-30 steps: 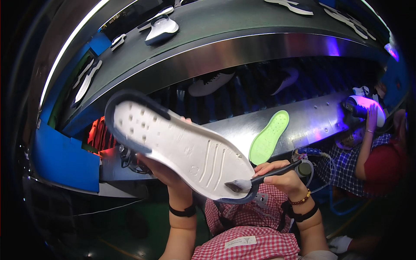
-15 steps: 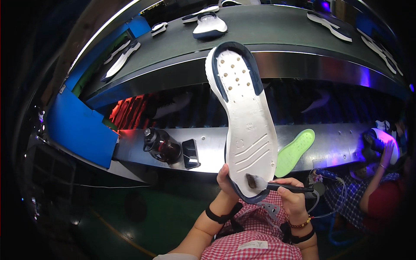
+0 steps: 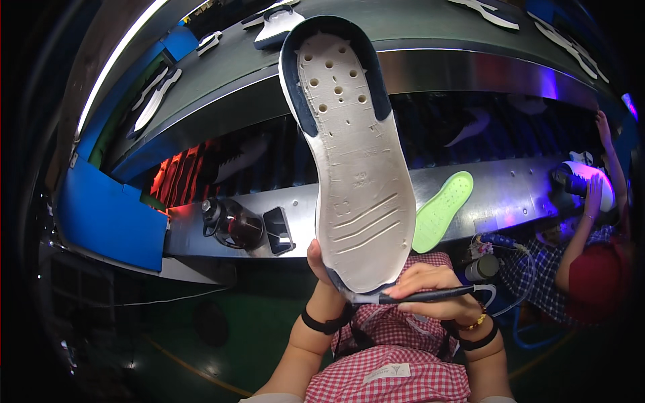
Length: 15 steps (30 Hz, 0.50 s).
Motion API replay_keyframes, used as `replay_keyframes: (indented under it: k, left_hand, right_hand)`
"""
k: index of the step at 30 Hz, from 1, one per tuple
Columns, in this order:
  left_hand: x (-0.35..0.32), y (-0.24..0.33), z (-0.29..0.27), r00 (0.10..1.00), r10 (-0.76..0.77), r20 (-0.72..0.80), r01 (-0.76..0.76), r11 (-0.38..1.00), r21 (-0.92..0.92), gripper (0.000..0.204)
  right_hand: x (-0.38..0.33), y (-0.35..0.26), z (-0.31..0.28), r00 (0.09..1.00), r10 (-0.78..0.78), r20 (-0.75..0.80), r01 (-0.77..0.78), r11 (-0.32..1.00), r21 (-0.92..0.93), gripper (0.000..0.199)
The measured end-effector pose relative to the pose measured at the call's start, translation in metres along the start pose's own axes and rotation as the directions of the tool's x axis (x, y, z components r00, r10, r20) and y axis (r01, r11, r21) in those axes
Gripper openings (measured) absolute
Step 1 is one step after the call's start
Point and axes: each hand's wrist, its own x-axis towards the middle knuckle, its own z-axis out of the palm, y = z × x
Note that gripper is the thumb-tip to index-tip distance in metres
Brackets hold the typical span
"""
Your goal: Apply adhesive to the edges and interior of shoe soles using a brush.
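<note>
Two hands work on one shoe sole (image 3: 356, 161), which stands nearly upright in front of the steel shelf (image 3: 510, 191), toe end up and heel end down, its pale holed face toward the camera and a dark rim around the toe. The left hand (image 3: 321, 265) is closed around the heel end from behind, thumb showing at the sole's lower left edge. The right hand (image 3: 433, 295), just right of the heel, is closed around a slim dark pen-like tool (image 3: 430, 294) whose tip lies against the sole's bottom edge; a thin cable trails from it to the right. Judging by its look, the sole is light foam or rubber, somewhat flexible and not fragile, so a firm pinch at the heel or along the narrow waist should hold it steady; the flat face looks matte rather than slippery. On the shelf, right of the sole, lies a green insole (image 3: 443, 209); left of it sit a dark bottle (image 3: 232, 225) and a phone (image 3: 277, 230). Further right another person's hand (image 3: 594, 191) rests on a white shoe (image 3: 591, 181)
</note>
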Motion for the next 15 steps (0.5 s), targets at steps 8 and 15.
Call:
replay_keyframes:
  k: [8, 15]
  left_hand:
    - [0.0, 0.01, -0.01, 0.94, -0.318, 0.122, 0.331, 0.937, -0.109, 0.071]
    - [0.001, 0.013, -0.006, 0.834, -0.543, 0.097, 0.548, 0.836, -0.036, 0.059]
  right_hand:
    - [0.006, -0.008, -0.02, 0.977, 0.023, 0.211, -0.003, 0.996, -0.091, 0.02]
    - [0.001, -0.003, -0.03, 0.96, -0.025, 0.279, 0.063, 0.99, -0.127, 0.021]
